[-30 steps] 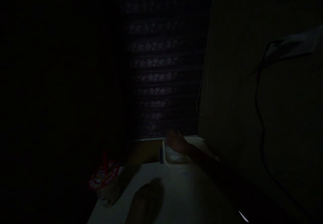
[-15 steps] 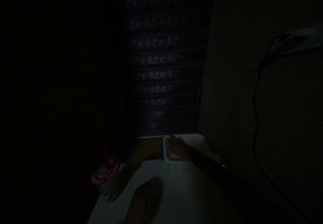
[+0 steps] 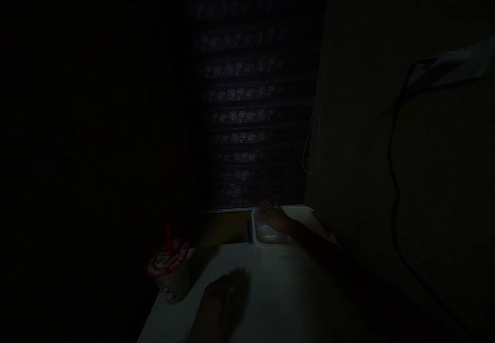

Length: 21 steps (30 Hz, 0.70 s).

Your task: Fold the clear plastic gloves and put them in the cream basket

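My right hand (image 3: 274,216) hangs flat with its fingers apart, just over a shallow white plastic tray (image 3: 257,234) and holding nothing. Whether it touches the tray's contents is too dark to tell. Something pale and glossy lies in the tray. My left hand (image 3: 223,301) rests low on the white tabletop (image 3: 270,276), dim and empty. Left of that hand stands a plastic drink cup (image 3: 168,265) with a red straw and a red and yellow label.
A narrow dark object (image 3: 249,232) stands beside the tray, in front of an amber panel (image 3: 222,228). Behind hangs a dark patterned blind (image 3: 251,100) with a pale looped cord (image 3: 311,162). On the right wall runs a black cable (image 3: 394,178) below a white fixture (image 3: 448,69).
My right hand has risen slightly off the tray, and more of the tray's inside shows. The cup appears a little further right in the view.
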### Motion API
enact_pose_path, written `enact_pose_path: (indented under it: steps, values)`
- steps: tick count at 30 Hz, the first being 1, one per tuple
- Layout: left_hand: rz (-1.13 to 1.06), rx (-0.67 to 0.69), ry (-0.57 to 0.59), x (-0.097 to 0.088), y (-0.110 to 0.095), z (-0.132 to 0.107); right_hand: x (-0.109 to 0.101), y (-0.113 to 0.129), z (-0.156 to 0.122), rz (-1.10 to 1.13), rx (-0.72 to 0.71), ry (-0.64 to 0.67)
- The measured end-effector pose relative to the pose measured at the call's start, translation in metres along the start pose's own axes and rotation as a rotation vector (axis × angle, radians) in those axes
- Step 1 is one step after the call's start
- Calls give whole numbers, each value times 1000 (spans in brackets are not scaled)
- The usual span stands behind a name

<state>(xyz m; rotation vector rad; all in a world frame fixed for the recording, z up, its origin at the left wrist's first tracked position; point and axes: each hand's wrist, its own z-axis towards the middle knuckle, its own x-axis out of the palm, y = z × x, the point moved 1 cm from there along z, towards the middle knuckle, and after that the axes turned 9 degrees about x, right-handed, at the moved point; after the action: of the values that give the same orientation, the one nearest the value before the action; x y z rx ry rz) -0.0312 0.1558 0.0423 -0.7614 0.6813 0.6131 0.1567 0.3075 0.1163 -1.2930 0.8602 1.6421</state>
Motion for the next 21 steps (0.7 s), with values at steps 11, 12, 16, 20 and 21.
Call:
enact_pose_path:
  steps: [11,12,16,20,21]
  values:
    - [231,-178,201,-44,-21,-16,-32,30,-62,77,-86,-338]
    - [277,-237,236,-49,-15,-23,-30,37,-71,79,-104,-334]
    - [356,-326,341,-68,4,-54,-8,84,-104,84,-217,-199]
    - [378,-338,444,-69,2,-81,23,141,-130,82,-321,-16]
    - [384,-341,451,-66,0,-86,30,152,-135,95,-328,0]
